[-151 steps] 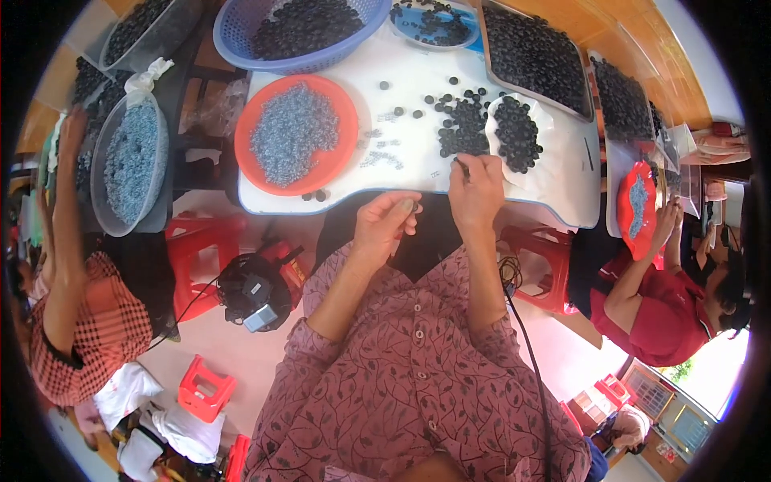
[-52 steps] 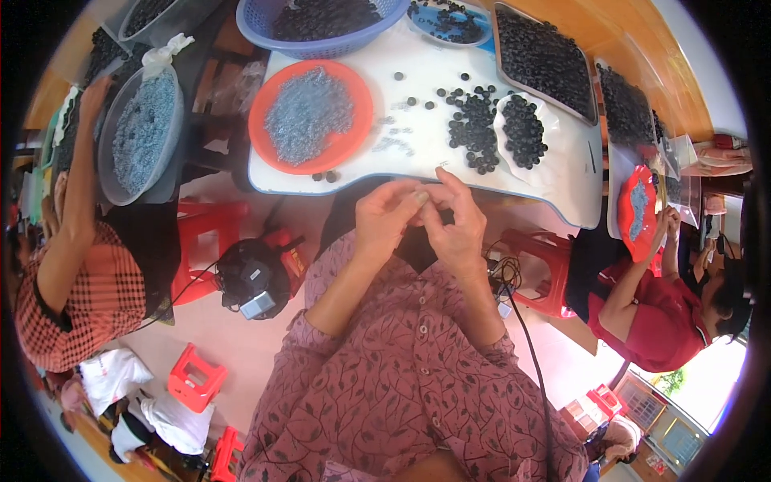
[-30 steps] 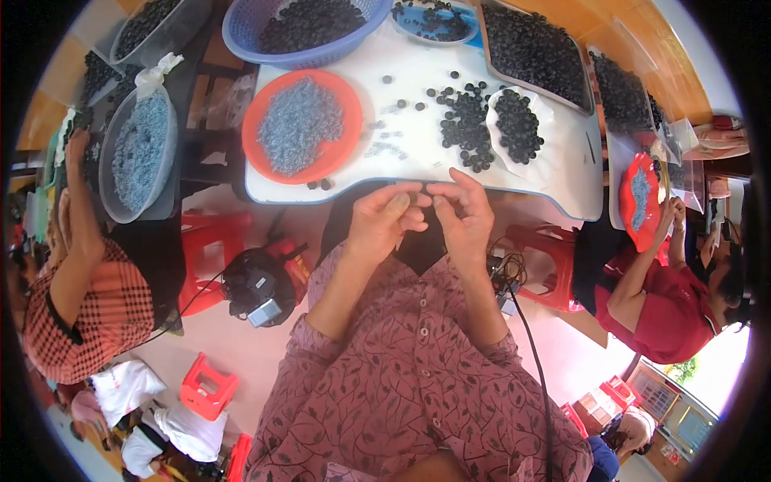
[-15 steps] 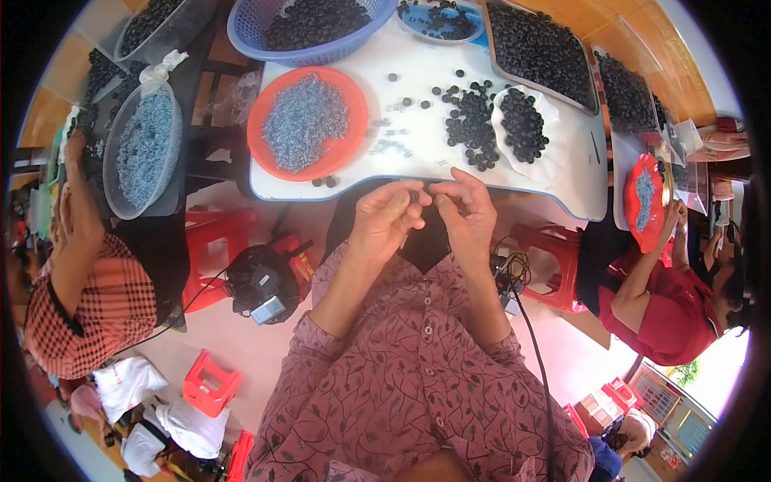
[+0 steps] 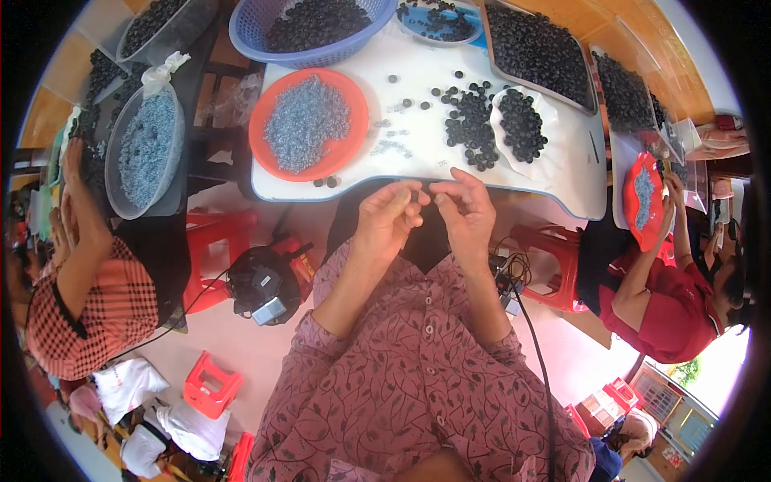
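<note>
Just off the table's front edge, my left hand [image 5: 389, 217] and my right hand [image 5: 467, 212] face each other with fingertips pinched. Whatever they hold is too small and too covered by the fingers to make out. Beyond them on the white table [image 5: 409, 60] lie small clear pieces [image 5: 391, 145] in a loose patch. A heap of round black parts [image 5: 472, 128] spreads beside a white scalloped dish [image 5: 552, 120] with more black parts [image 5: 522, 124] in it. At the left, an orange-red plate [image 5: 259, 120] bears a mound of small bluish clear pieces [image 5: 305, 120].
A blue-purple basket [image 5: 305, 58] and a metal tray [image 5: 596, 100], both filled with black parts, stand at the back. Co-workers sit at either side, one in a checked shirt [image 5: 100, 309], one in a red shirt [image 5: 662, 309]. A black cable [image 5: 540, 353] hangs beside my right arm.
My hands stay almost in place, the left one shifting very slightly. Co-workers' hands at both sides have moved a little.
</note>
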`<state>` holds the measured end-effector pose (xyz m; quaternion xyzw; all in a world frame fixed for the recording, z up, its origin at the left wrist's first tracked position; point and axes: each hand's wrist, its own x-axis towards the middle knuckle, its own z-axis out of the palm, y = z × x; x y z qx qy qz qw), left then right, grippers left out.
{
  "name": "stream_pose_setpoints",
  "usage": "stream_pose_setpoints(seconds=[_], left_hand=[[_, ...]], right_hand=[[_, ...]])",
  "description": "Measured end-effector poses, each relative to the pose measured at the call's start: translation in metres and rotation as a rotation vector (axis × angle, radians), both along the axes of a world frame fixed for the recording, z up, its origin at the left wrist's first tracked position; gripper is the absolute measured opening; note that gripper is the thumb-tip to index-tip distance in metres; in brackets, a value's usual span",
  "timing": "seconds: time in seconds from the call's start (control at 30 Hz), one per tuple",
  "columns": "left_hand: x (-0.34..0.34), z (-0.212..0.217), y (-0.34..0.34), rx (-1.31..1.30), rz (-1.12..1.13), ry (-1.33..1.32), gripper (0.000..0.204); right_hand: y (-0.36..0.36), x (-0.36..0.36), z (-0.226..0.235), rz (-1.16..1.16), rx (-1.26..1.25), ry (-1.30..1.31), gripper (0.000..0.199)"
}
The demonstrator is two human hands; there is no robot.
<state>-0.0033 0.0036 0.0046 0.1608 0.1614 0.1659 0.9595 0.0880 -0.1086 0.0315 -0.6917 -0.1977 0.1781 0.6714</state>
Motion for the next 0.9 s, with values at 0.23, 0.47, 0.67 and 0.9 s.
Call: stream_pose_setpoints(seconds=[0.23, 0.47, 0.67, 0.9], left_hand=[[0.003, 0.0, -0.001, 0.051, 0.024, -0.038, 0.02], [0.003, 0.008, -0.004, 0.103, 0.009, 0.007, 0.017], [0.004, 0.02, -0.005, 0.186, 0.032, 0.026, 0.017], [0.001, 0.039, -0.011, 0.359, 0.039, 0.088, 0.021]], right_hand=[[0.005, -0.004, 0.028, 0.104, -0.019, -0.297, 0.019], [0.0, -0.002, 0.019, 0.136, -0.002, -0.347, 0.021], [-0.003, -0.001, 0.023, 0.171, 0.063, -0.237, 0.021], [-0.008, 0.002, 0.034, 0.196, 0.16, -0.123, 0.013]])
